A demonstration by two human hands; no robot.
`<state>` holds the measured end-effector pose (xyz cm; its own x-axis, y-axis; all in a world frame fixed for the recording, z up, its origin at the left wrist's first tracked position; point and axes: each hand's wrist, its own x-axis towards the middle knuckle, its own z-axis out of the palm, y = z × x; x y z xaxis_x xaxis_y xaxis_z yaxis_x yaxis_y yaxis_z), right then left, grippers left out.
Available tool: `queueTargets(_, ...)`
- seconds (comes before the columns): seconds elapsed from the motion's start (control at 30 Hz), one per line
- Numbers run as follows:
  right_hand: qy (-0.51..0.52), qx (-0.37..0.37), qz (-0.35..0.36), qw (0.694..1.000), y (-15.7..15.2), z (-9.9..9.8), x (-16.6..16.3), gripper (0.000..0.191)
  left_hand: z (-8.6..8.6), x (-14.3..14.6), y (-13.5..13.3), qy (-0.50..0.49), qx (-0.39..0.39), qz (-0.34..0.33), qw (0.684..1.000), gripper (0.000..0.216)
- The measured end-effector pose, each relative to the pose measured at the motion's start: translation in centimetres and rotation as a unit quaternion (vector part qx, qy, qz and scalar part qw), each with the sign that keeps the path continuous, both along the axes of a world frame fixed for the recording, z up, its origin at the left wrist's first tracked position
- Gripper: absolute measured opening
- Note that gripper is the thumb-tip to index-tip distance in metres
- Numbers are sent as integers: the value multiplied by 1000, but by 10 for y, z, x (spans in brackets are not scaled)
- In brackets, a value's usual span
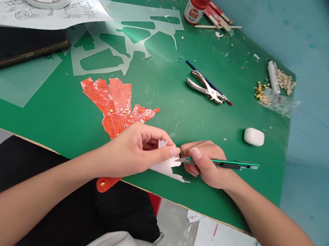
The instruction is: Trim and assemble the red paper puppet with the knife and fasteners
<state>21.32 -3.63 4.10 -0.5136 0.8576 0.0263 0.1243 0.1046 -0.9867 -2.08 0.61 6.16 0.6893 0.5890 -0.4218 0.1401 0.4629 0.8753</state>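
Observation:
Near the table's front edge my left hand (146, 146) pinches a small white cut-out piece (168, 167) with jagged edges between thumb and fingers. My right hand (206, 161) grips a green utility knife (234, 163), its blade tip at the edge of the white piece. Partly beneath my left hand lies a red jointed paper figure (115, 103) fastened with small gold studs; its middle is hidden by the hand and forearm. One rounded red end sticks out below my wrist, over the table edge.
A hole punch (205, 88) lies across a blue brush (203, 76). Beyond are a red paint jar (198, 6), a translucent cut sheet (108, 65) and a dark tablet-like slab (23, 46). To the right sit a white case (253, 137) and gold studs (260, 91).

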Motion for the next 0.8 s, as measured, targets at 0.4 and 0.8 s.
queueTargets(0.4, 39, -78, 79, 993, 10, 7, 2, 57, 1, -1, -2, -24, 0, -16, 1000, 11)
queueTargets(0.8, 47, -153, 100, 982, 9, 8, 9, 61, 0, -2, 0, -57, -14, -13, 998, 12)
